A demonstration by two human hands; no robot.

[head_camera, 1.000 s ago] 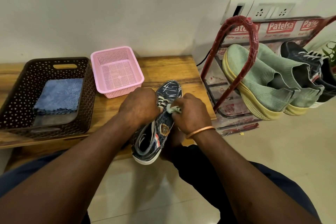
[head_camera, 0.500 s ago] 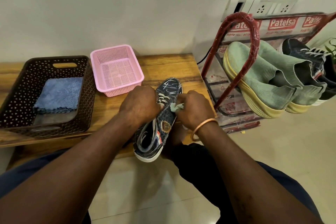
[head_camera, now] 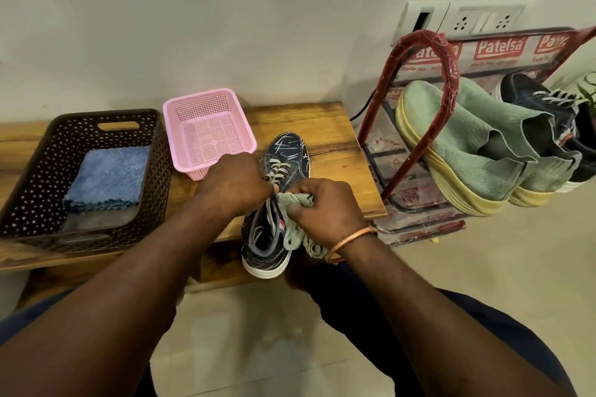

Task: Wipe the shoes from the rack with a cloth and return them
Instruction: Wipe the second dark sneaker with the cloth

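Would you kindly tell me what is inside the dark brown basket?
A folded blue cloth lies flat in the brown basket. Anything beneath it is covered, and the near wall hides the floor's front edge.

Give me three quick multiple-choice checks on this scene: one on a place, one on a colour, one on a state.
1. Where does the folded blue cloth lie? A: on the rack. B: in the brown basket. C: in the pink basket.
2. What colour is the wiping cloth in the right hand? A: pale green. B: red. C: black.
3. What state is the dark sneaker in? A: back on the rack. B: lying untouched. C: gripped by the left hand.
Answers: B, it lies inside the brown basket; A, pale green folds hang below that hand; C, the left hand curls over its laces.
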